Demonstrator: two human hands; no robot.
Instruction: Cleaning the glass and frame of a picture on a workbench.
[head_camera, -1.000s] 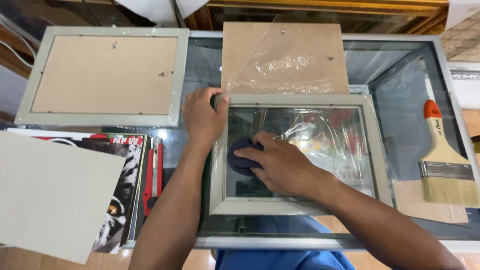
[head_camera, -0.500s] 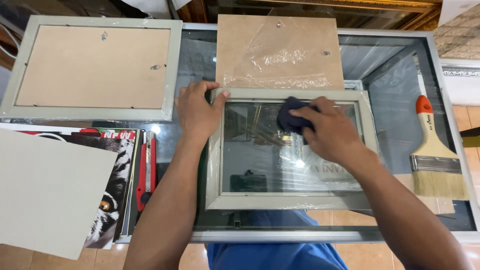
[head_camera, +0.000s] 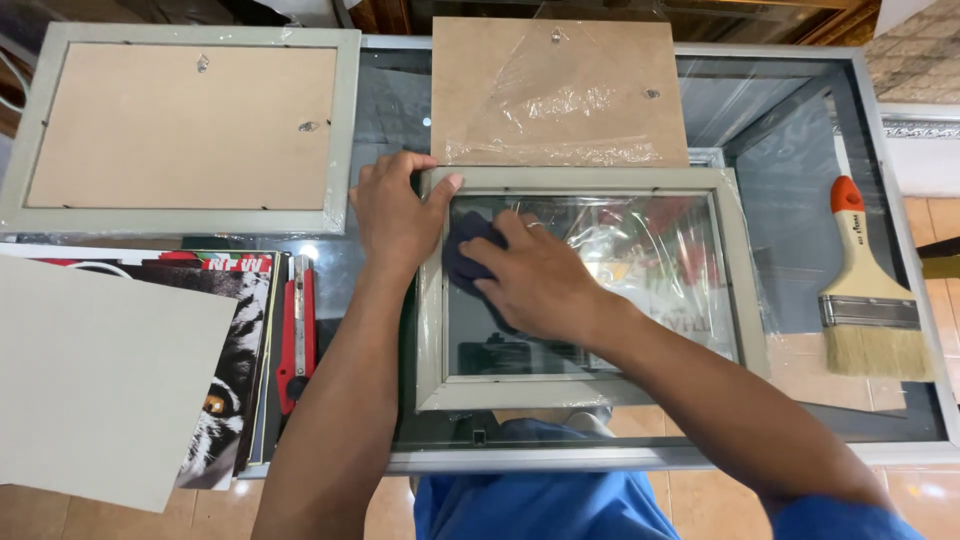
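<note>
Right hand (head_camera: 545, 285) presses the dark cloth (head_camera: 462, 255), fingers flat, now at the top-left of the grey frame (head_camera: 745, 280)'s glass, back from the top-middle half a second earlier. Left hand (head_camera: 395, 215) grips the frame's top-left corner. Wiping continues; red cutter (head_camera: 297, 335) lies left of the frame.

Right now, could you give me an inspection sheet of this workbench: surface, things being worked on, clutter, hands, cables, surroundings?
Surface: glass-topped counter with metal edging.
Job's things: grey picture frame, face down, glass showing; dark blue cloth pressed on the glass near its upper left corner.
Clutter: second grey frame with backing fitted; loose backing board under clear film; paintbrush; red utility knife; grey card over printed posters.
Grips: left hand holds the frame's corner; right hand holds the cloth.
Cables: nothing seen.
Surroundings: tiled floor.
</note>
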